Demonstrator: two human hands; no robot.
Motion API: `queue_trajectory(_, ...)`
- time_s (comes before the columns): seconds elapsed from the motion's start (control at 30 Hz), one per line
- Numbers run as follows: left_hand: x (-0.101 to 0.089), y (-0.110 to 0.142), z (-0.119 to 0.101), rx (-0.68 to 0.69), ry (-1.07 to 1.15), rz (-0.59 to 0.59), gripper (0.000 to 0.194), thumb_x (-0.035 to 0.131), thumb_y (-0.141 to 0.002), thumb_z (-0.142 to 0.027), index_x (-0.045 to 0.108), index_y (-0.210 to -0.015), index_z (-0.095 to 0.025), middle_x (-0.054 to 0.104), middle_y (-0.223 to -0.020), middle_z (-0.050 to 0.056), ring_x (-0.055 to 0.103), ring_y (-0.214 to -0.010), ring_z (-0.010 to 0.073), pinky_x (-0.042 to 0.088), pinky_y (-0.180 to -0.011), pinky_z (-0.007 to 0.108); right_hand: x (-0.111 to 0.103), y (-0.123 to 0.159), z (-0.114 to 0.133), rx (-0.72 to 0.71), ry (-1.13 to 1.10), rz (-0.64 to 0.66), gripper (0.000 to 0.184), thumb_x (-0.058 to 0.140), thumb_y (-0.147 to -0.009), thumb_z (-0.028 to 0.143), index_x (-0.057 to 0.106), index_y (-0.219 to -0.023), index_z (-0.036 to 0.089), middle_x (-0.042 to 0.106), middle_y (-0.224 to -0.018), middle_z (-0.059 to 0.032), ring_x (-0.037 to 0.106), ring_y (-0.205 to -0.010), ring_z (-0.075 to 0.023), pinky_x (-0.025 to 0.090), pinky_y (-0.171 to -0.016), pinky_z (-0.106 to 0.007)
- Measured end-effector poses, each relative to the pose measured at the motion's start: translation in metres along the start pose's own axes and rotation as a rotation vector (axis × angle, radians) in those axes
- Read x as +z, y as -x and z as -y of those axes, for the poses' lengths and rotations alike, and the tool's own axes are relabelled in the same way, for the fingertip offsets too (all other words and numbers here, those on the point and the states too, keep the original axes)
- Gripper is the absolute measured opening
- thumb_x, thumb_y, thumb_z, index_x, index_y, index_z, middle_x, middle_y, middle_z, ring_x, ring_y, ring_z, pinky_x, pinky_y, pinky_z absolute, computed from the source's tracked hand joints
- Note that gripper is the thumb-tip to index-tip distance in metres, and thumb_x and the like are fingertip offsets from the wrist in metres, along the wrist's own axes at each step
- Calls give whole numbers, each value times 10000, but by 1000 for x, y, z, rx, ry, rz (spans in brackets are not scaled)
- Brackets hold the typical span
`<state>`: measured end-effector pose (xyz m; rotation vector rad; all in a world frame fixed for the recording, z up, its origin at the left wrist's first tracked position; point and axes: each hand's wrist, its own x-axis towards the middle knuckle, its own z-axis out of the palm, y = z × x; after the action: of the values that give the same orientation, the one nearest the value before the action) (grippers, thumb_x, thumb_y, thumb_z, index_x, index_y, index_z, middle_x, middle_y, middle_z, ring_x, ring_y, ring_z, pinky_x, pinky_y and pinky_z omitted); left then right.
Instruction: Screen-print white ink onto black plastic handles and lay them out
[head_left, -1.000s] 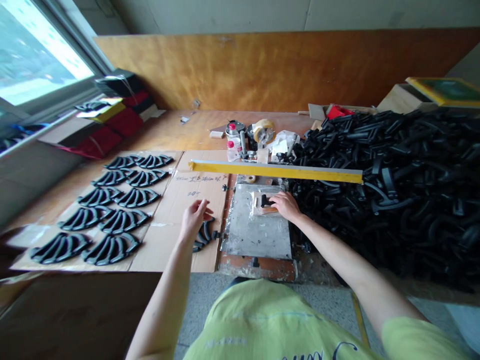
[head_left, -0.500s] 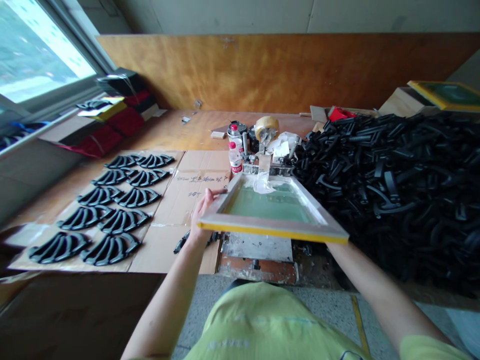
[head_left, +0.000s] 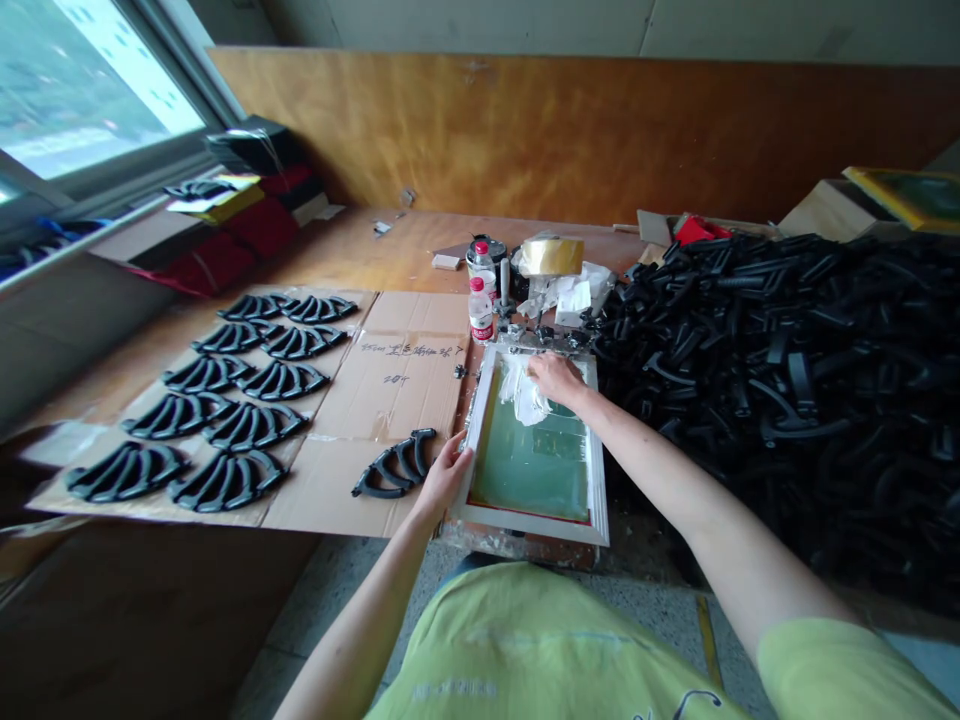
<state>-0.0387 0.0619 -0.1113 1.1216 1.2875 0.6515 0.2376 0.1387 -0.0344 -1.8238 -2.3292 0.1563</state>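
Observation:
A silk-screen printing frame [head_left: 600,470] with a green mesh lies flat on the bench before me. My left hand [head_left: 448,470] holds the frame's left edge, fingers against its side. Over the far part of the mesh, my right hand [head_left: 556,378] is closed on a scraper [head_left: 525,395] smeared with white; the fingers hide much of it. White paste lies around it at the far end of the mesh. Just left of my left hand, a black fan-shaped slotted part [head_left: 394,466] rests on the cardboard [head_left: 352,400].
Several black fan-shaped parts [head_left: 229,480] lie in two columns on the left. A large heap of black parts [head_left: 750,350] fills the right side. Behind the frame stand red-capped bottles [head_left: 481,312], a tape roll [head_left: 553,256] and crumpled white material [head_left: 574,298].
The screen frame has gone from raised and tilted to lying flat. My right hand has left its near right corner and taken hold of the scraper. My left hand stays at the left edge.

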Motion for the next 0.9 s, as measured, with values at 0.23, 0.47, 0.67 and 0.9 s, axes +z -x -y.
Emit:
queue_trajectory(0.23, 0, 0, 5, -2, 31, -11, 675, 625, -774, -539, 515, -1349, -203, 676, -879, 39, 613, -741, 149, 473, -661, 239, -11, 55, -2, -373, -100, 112, 164, 511, -816, 88, 646, -797, 179, 644, -805, -58, 553, -836, -197, 369, -683, -279)
queue_trajectory(0.47, 2, 7, -10, -22, 99, 2, 675, 660, -738, -548, 549, -1288, -173, 679, -853, 38, 623, -710, 156, 472, -617, 236, 5, 56, 5, -207, -53, -81, 184, 498, -857, 107, 665, -890, 177, 663, -903, -75, 546, -913, -213, 402, -768, -307)
queue_trajectory(0.67, 3, 14, -24, -40, 94, 3, 654, 669, -723, -550, 575, -1244, -167, 674, -819, 29, 620, -682, 150, 460, -595, 232, 7, 71, 3, -292, -184, -52, 192, 544, -861, 139, 674, -989, 200, 660, -909, -55, 566, -892, -200, 447, -786, -302)
queue_trajectory(0.9, -11, 27, -67, -29, 128, 74, 749, 694, -707, -556, 506, -1346, -213, 688, -824, 26, 609, -663, 158, 443, -565, 227, -32, -19, -19, 44, -147, -177, 656, 721, -763, 201, 485, -1370, 270, 572, -1070, -54, 586, -901, -205, 468, -804, -305)
